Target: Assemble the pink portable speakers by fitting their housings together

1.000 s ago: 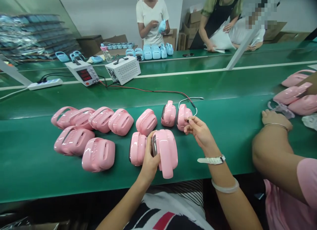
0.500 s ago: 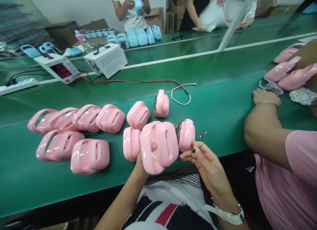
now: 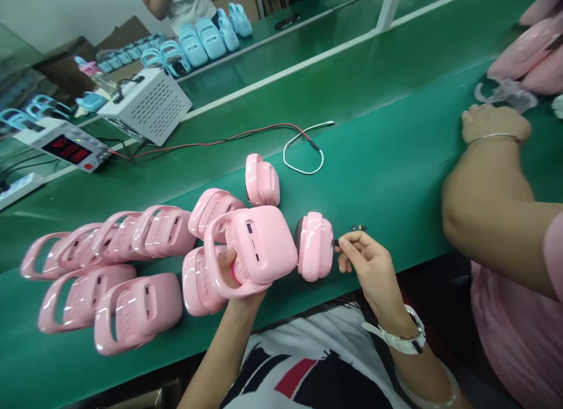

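Note:
My left hand (image 3: 247, 298) grips a pink portable speaker (image 3: 269, 244) by its handle side, with the thumb through the handle opening. The face with slots and ports is turned up toward me, and most of my fingers are hidden beneath it. My right hand (image 3: 372, 265) pinches a small black piece (image 3: 336, 243) between thumb and fingertips, too small to name exactly. That piece is close to the side of another pink speaker (image 3: 317, 247) with a dark front, standing on the green table. A few tiny dark pieces (image 3: 358, 227) lie just beyond my right fingers.
Several pink speakers (image 3: 160, 306) stand in rows to the left. A red-and-white cable (image 3: 303, 171) runs from a power supply (image 3: 73, 148) beside a white vented box (image 3: 152, 107). At right, a co-worker's arm (image 3: 488, 180) rests on the table. Blue speakers (image 3: 211, 38) line the far bench.
The view has shifted and tilted. The held speaker has turned so its ports face up more squarely. My right hand, with the small black piece, is still beside the neighbouring speaker.

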`<state>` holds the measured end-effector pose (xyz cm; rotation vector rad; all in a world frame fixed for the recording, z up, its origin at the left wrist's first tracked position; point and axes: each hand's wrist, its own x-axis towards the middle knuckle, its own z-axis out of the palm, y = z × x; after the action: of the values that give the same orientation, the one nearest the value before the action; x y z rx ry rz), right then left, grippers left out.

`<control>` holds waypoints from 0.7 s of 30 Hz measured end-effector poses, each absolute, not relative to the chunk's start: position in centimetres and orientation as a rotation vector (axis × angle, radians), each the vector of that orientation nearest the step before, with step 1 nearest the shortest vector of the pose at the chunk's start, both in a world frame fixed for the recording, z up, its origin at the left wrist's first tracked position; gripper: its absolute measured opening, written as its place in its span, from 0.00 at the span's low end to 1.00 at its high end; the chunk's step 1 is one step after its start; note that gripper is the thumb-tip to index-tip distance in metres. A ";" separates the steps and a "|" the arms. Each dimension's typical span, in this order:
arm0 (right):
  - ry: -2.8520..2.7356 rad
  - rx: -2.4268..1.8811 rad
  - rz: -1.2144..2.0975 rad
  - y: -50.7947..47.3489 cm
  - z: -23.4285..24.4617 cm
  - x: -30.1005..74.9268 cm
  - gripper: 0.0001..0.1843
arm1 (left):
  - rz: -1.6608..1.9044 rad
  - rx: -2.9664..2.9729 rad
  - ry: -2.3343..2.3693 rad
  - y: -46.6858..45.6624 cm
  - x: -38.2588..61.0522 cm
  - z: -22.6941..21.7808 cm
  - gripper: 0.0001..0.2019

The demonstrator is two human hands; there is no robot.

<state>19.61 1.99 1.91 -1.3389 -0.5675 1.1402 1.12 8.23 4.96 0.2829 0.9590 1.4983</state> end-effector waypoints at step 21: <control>-0.740 -1.366 0.792 1.3 1.7 17.7 0.05 | 1.379 0.445 0.941 7.9 1.9 5.8 0.27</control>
<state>17.71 1.30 1.67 -1.3656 -0.7399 0.7916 1.95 7.91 5.84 0.4447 0.9408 1.3789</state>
